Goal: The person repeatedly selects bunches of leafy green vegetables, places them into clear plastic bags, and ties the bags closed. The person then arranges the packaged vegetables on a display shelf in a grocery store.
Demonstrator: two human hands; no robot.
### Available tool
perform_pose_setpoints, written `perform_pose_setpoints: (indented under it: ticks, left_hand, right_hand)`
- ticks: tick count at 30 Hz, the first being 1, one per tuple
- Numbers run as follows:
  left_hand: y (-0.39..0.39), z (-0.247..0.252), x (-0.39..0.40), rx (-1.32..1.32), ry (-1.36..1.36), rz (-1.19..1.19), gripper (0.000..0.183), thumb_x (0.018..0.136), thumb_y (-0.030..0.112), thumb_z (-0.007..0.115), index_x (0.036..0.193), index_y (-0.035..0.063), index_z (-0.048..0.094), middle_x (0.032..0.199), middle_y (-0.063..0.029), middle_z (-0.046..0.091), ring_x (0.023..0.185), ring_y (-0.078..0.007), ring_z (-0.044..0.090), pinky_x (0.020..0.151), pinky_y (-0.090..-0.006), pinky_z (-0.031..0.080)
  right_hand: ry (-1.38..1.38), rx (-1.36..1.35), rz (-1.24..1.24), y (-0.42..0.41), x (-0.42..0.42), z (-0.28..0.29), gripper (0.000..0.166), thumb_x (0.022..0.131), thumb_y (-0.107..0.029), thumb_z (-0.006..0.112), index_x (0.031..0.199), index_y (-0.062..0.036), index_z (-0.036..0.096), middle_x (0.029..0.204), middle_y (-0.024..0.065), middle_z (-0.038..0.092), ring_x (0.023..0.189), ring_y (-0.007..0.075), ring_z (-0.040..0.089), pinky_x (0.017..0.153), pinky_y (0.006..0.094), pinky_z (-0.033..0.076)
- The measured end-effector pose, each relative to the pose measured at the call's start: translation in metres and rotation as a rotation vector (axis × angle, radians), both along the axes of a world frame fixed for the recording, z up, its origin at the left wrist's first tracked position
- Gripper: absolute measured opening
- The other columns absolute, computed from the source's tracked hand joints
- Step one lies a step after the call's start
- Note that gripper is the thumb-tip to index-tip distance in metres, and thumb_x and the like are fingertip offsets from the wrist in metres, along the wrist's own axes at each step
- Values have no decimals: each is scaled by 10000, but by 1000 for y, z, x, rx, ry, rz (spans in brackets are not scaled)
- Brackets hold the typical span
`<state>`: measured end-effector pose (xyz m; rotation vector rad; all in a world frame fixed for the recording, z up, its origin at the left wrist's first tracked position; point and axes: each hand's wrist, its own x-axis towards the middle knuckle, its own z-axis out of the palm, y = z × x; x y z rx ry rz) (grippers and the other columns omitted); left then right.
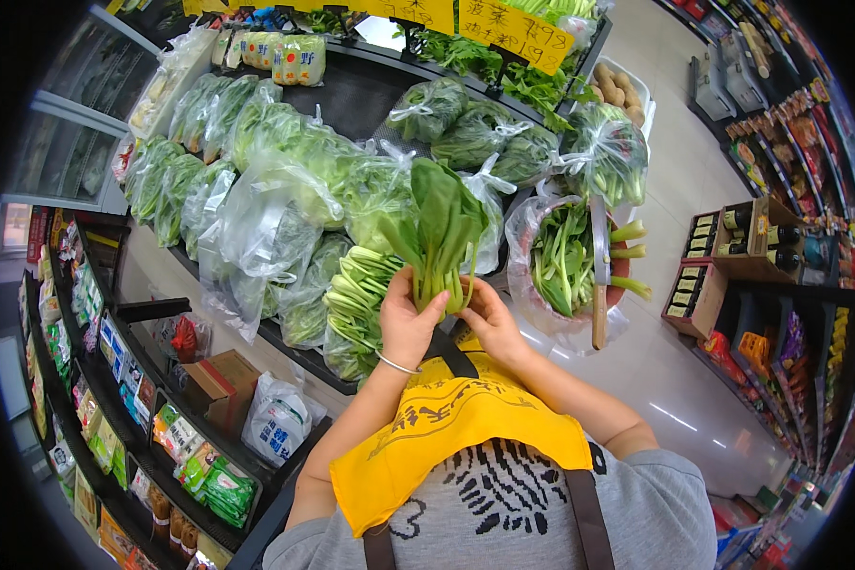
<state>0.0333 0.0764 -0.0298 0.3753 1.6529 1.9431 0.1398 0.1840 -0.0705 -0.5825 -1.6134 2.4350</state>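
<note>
A bunch of leafy greens (442,228), looking like bok choy, stands upright before my chest, leaves pointing away from me. My left hand (407,313) grips its base, thumb across the stalks, with a bangle on the wrist. On the other side, the fingers of my right hand (493,320) pinch the outer stalks. Just left of my left hand lies a pile of loose green stalks (360,299) in plastic. To the right, a plastic-lined bin (524,274) contains cut leaves and stems (563,260). A knife with a wooden handle (599,313) rests across the bin.
Bagged greens (285,142) cover much of the black display stand (356,78). Empty-looking clear plastic bags (271,206) lie on them. Potatoes (616,92) fill a white crate at the far right. Packed shelves (149,399) flank me, with a cardboard box (224,388) at lower left.
</note>
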Motion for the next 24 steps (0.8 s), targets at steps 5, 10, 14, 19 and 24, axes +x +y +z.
perform_pose_setpoints:
  ticks: [5,10,14,19,24]
  left_hand:
    - [6,-2,5,-17,13,54,485,774,-1,680,1189,-18,430,1087,-88,551,991,-161,554,853,-274,452]
    - [19,5,-4,44,-111,21,458,855,36,592,1263,-53,406,1219,-113,515,1093,-186,525,953,-301,405]
    - [16,2,-18,57,-220,40,326,856,-14,574,1169,-53,490,1130,-118,559,1071,-185,525,920,-298,431]
    - [12,6,-18,-45,-75,78,219,811,-10,627,1010,-17,537,999,-73,573,895,-143,571,781,-263,479]
    - [8,22,-9,-194,379,56,235,691,-15,697,872,13,549,910,-89,553,801,-173,582,676,-265,478]
  right_hand:
    - [40,117,102,4,-9,2,710,781,-53,674,1350,0,252,1279,157,446,1187,218,457,986,335,383]
    - [-38,201,48,-1,-26,-4,864,703,-175,786,1340,30,240,1225,153,475,1148,212,474,953,327,404]
    - [-18,-3,9,1,-37,2,814,729,-133,765,1339,19,247,1228,120,460,1131,185,470,945,318,404]
    - [65,-131,73,5,-39,8,764,763,-79,727,1351,-14,244,1264,101,431,1169,176,435,968,317,382]
    - [125,-218,161,11,-39,4,715,774,-48,699,1349,-42,273,1277,66,424,1190,155,411,983,315,362]
